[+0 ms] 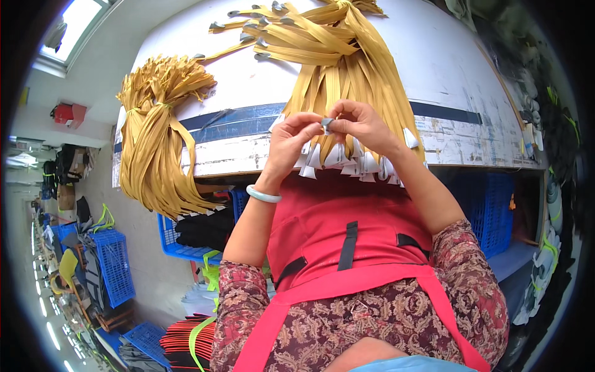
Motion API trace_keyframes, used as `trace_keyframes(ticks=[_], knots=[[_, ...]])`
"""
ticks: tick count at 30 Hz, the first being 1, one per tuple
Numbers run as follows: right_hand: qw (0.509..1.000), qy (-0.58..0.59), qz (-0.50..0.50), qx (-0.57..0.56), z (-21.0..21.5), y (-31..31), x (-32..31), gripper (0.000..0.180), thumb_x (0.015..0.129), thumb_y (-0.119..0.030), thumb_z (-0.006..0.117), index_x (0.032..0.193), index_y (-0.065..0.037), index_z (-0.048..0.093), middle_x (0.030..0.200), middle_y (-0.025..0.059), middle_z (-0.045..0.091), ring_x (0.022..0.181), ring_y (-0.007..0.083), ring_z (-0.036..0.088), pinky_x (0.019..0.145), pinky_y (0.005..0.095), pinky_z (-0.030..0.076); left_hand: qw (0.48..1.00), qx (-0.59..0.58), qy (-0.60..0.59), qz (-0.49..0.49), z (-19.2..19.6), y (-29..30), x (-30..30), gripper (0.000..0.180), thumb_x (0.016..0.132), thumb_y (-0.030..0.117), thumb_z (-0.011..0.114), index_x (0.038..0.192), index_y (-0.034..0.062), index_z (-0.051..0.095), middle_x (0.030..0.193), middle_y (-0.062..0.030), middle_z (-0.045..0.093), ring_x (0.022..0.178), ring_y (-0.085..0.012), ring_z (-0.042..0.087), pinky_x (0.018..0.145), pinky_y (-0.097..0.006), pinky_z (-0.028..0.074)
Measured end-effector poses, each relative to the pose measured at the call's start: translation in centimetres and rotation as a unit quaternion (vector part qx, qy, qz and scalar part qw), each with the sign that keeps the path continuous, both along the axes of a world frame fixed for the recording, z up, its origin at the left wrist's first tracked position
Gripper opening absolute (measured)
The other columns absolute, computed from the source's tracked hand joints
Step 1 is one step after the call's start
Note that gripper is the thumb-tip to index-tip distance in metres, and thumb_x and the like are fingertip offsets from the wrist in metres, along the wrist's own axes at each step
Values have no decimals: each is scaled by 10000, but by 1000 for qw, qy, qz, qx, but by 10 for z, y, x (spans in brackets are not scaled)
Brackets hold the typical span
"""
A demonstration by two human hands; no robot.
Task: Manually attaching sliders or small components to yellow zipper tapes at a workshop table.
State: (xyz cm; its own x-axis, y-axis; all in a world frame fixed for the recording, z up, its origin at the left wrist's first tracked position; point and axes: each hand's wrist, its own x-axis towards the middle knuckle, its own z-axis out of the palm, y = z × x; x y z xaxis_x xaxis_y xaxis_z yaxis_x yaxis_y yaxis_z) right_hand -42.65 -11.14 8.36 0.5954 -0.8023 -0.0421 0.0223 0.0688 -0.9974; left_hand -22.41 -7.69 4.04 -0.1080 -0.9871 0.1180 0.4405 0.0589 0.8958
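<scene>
My left hand [290, 141] and my right hand [362, 127] meet over the table's near edge, fingertips pinched on a small grey tab [326, 123]. Both hands are closed on it. Behind and beneath them spreads a large bundle of long mustard-yellow fabric strips [356, 68], which look like zipper tapes. White tabs [338, 155] cap the near ends and hang at the table edge. At the far side several strips end in grey tabs [263, 56]. Whether the pinched tab is joined to a strip is hidden by my fingers.
A second tied bundle of yellow strips [155, 133] droops over the table's left edge. The white table [462, 68] bears a dark blue band [238, 119]. Blue plastic crates [493, 214] stand below, holding black cloth [204, 229] on the left. Another blue crate [113, 266] sits farther left.
</scene>
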Motion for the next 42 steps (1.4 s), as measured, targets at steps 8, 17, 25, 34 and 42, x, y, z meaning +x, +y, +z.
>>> trace_keyframes(ticks=[8,17,25,34,42], knots=[[999,11,-44,-7,3,8,6,93,930,-102,655,923,-20,612,802,32,650,666,96,630,599,234,520,999,3,-37,-38,11,3,-2,82,871,28,722,927,4,666,822,-28,688,744,-82,634,676,-212,512],[848,191,-231,-437,-17,23,24,80,839,-25,682,847,-5,605,795,110,590,658,207,631,595,308,503,881,-141,-399,209,4,-3,-31,92,851,17,686,888,43,606,649,2,569,705,-84,622,573,-260,490],[977,23,-173,-124,-12,30,13,70,953,-88,633,957,-18,641,795,14,611,684,75,592,632,216,485,983,-33,-173,-54,3,0,9,91,918,-14,633,998,-30,673,909,-79,709,786,-125,681,728,-243,552],[978,102,-160,-88,-5,42,8,175,959,-166,635,865,-19,620,679,-9,579,579,41,513,511,215,411,890,-205,-404,51,5,20,-8,51,873,34,652,891,-12,638,850,-149,615,775,-333,618,666,-390,492],[987,78,-139,-9,-10,57,-5,165,968,-178,640,887,-35,623,734,-32,573,627,29,514,561,184,417,829,-276,-487,-2,13,29,-8,39,873,16,632,899,15,602,859,-153,589,773,-373,605,653,-410,480]])
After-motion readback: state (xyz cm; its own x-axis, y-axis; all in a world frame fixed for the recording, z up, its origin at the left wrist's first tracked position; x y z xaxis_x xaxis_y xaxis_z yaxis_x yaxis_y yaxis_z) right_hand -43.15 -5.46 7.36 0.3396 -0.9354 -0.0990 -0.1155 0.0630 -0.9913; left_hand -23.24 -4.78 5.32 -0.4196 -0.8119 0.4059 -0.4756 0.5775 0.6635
